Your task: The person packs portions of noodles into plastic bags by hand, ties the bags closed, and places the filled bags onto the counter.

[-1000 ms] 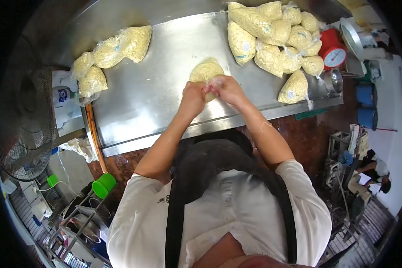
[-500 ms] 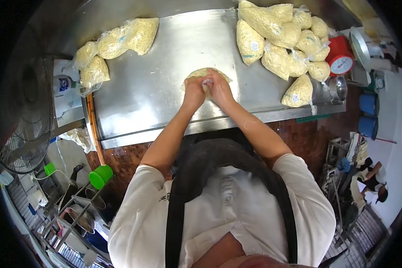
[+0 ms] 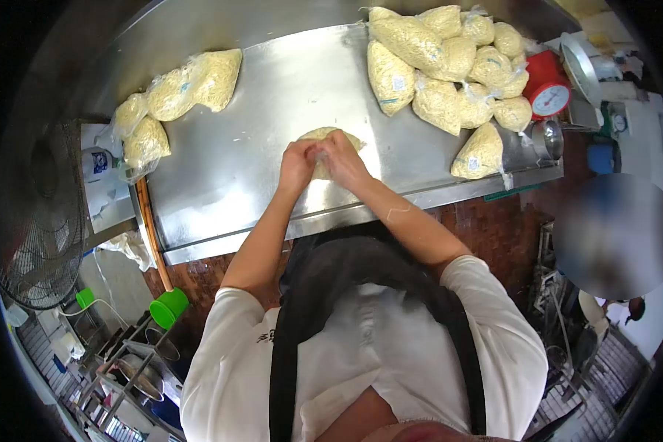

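Note:
Near the front edge of the steel table [image 3: 272, 110], a clear bag of pale noodles [image 3: 321, 133] lies mostly beneath my hands. My left hand [image 3: 297, 163] is closed, its fingers pinching the gathered top of this bag. Right beside it, my right hand [image 3: 342, 159] is closed on the same bag top, and the two hands touch. The fingertips and the twisted plastic between them are too small to make out well. Several filled noodle bags [image 3: 438, 103] are piled to the right, with one separate bag [image 3: 479, 152] nearer the front edge.
More noodle bags [image 3: 173, 94] lie at the table's left. A red scale [image 3: 549, 92] and a metal bowl [image 3: 547, 140] stand at the right end. Wooden sticks [image 3: 152, 228] lean at the left edge, by a fan [image 3: 40, 221]. A green bucket [image 3: 169, 308] is lower left.
Both hands have drawn close together over the bag top and shifted slightly left and nearer my body. The camera view has shifted a little.

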`<state>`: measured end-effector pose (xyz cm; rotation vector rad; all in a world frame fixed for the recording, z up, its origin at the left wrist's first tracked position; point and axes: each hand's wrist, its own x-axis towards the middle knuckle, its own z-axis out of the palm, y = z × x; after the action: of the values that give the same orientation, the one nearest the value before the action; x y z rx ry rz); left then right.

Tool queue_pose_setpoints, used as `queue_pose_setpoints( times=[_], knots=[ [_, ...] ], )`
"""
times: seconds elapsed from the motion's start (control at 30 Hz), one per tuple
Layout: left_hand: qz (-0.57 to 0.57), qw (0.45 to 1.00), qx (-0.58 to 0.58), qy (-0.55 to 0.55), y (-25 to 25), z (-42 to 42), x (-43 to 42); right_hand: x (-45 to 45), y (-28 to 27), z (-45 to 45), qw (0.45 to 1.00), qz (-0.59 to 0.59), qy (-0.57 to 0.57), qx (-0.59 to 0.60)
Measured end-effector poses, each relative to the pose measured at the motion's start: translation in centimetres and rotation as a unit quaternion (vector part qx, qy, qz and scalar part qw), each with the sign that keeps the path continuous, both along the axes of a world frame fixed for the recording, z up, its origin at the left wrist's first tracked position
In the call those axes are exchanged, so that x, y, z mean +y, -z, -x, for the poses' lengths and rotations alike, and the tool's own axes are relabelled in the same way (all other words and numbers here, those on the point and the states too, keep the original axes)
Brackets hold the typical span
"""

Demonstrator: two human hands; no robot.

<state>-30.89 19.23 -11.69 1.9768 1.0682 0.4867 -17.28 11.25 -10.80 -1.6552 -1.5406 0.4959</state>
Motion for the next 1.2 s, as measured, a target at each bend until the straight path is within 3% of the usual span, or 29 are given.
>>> queue_pose_setpoints(
  times=[0.03,0.13,0.2,0.27,0.33,0.37,0.4,0.43,0.47,0.53,0.57,0.6,0.67,0.7,0.73,0.77,0.83,0.87,0.9,0.93,1.0,1.07,1.17,1.2],
  knots=[
    [-0.025,0.999,-0.009,0.027,0.0,0.1,0.1,-0.2,-0.3,-0.2,0.999,-0.042,0.03,0.008],
    [-0.101,0.991,-0.027,0.089,-0.5,0.4,-0.9,-0.6,-0.6,-1.8,0.998,-0.019,-0.013,-0.052],
    [-0.164,0.981,-0.044,0.099,-0.9,-0.7,-2.2,-0.4,-1.9,-2.4,1.0,0.009,0.002,-0.027],
    [0.0,0.985,-0.168,0.033,1.8,-3.1,-3.2,-0.2,-2.4,-2.6,0.999,0.0,0.024,0.033],
    [0.029,0.977,-0.209,0.022,1.1,-5.2,-2.7,0.1,-2.2,-2.7,0.989,-0.045,0.045,0.137],
    [-0.018,0.979,-0.192,0.058,-1.6,-6.8,-1.4,0.4,-3.4,-3.2,0.976,-0.008,0.111,0.189],
    [0.0,0.987,-0.14,0.084,-3.4,-8.4,-0.3,0.7,-5.1,-4.3,0.95,-0.053,0.12,0.285],
    [0.062,0.969,-0.217,0.099,-6.4,-10.4,0.6,0.7,-10.0,-5.4,0.98,-0.046,0.165,0.103],
    [0.126,0.942,-0.29,0.113,-9.5,-12.4,1.5,0.6,-13.7,-5.7,0.973,-0.104,0.201,0.043],
    [0.037,0.962,-0.201,0.18,-17.1,-15.8,3.9,0.2,-19.1,-6.1,0.939,-0.266,0.201,0.082],
    [-0.056,0.954,-0.255,0.148,-20.0,-17.1,4.9,0.0,-21.0,-5.9,0.906,-0.362,0.201,0.085],
    [-0.15,0.933,-0.307,0.113,-21.1,-18.4,6.2,-0.5,-21.7,-5.6,0.913,-0.354,0.18,0.088],
    [-0.212,0.918,-0.322,0.091,-20.9,-16.4,11.6,-1.3,-22.8,-5.6,0.923,-0.345,0.14,0.093],
    [-0.177,0.954,-0.238,0.042,-21.0,-13.3,13.2,-1.7,-22.2,-5.6,0.944,-0.296,0.127,0.067],
    [-0.245,0.954,-0.171,-0.009,-17.9,-10.6,16.7,-2.1,-20.5,-5.6,0.962,-0.245,0.114,0.043],
    [-0.234,0.959,-0.129,-0.093,-13.6,-7.4,19.4,-2.5,-18.8,-5.5,0.976,-0.194,0.102,0.018],
    [-0.248,0.941,0.04,-0.228,-1.5,0.5,28.3,-3.8,-16.2,-4.6,0.991,-0.09,0.098,0.023],
    [-0.224,0.912,0.232,-0.251,1.6,4.6,31.5,-4.4,-14.7,-4.4,0.993,-0.057,0.101,0.035],
    [-0.114,0.884,0.273,-0.362,1.6,6.7,31.8,-5.4,-13.3,-4.2,0.993,-0.02,0.103,0.049],
    [-0.072,0.864,0.3,-0.398,2.2,8.1,32.8,-5.6,-12.2,-3.9,0.993,0.014,0.102,0.063],
    [-0.015,0.902,0.048,-0.428,3.7,8.8,33.5,-5.4,-11.0,-3.3,0.991,0.045,0.097,0.084],
    [0.017,0.885,-0.231,-0.404,3.9,8.7,34.2,-5.0,-10.9,-2.9,0.99,0.062,0.087,0.096],
    [0.136,0.915,-0.233,-0.3,6.7,8.1,38.5,-3.4,-11.7,-1.8,0.991,0.064,0.063,0.102],
    [0.085,0.892,-0.236,-0.376,4.8,6.6,36.7,-2.9,-11.8,-1.6,0.992,0.06,0.051,0.101]
  ],
)
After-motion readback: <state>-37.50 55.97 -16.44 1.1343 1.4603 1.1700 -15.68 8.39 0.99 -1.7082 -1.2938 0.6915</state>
